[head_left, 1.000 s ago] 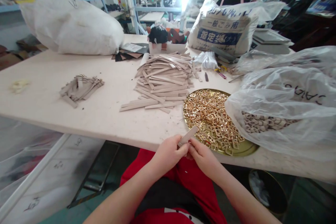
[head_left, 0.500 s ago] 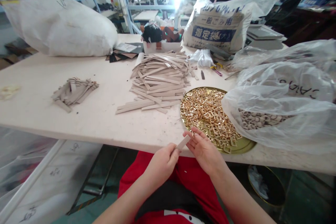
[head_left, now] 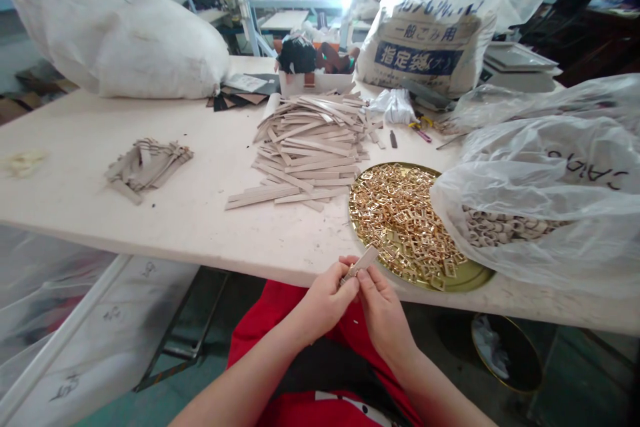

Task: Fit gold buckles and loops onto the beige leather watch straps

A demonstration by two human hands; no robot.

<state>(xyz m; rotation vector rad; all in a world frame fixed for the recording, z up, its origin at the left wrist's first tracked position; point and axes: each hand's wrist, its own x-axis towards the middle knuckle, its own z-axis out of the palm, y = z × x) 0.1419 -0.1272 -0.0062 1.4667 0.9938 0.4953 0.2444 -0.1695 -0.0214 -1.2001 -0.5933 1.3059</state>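
Observation:
My left hand and my right hand meet at the table's near edge, both pinched on one short beige strap strip that points up and to the right. Just beyond them lies a round gold tray heaped with several gold metal buckles. A big pile of the same beige strips covers the middle of the table. A smaller bundle of strips lies apart to the left.
A clear plastic bag of small beige loops lies right of the tray. Two large white sacks and a white box of dark parts stand at the back. A person is behind the right sack. A bin sits under the table.
My right hand, open by the tray half a second ago, has come back and closed on the strip beside my left hand.

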